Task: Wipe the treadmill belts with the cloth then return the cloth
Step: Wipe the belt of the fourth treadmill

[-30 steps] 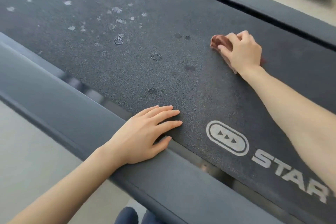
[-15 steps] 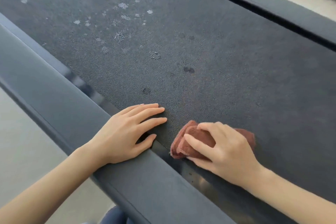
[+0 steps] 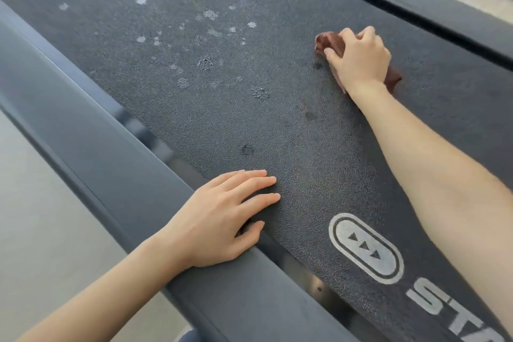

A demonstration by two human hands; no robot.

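A dark textured treadmill belt (image 3: 277, 86) fills the view, with several pale dried spots (image 3: 206, 15) across its far left part. My right hand (image 3: 359, 60) presses a reddish-brown cloth (image 3: 326, 43) flat on the belt near its far side; most of the cloth is hidden under the hand. My left hand (image 3: 222, 219) lies flat with fingers spread on the belt's near edge and the side rail, holding nothing.
A grey side rail (image 3: 111, 147) runs along the near edge, with pale floor (image 3: 41, 230) beyond it. The far rail (image 3: 430, 3) borders the belt's other side. A white arrow logo (image 3: 365, 247) and lettering are printed on the belt at lower right.
My right hand has slid the cloth from the belt's near edge beside my left hand across to the far side. The left hand has stayed in place.
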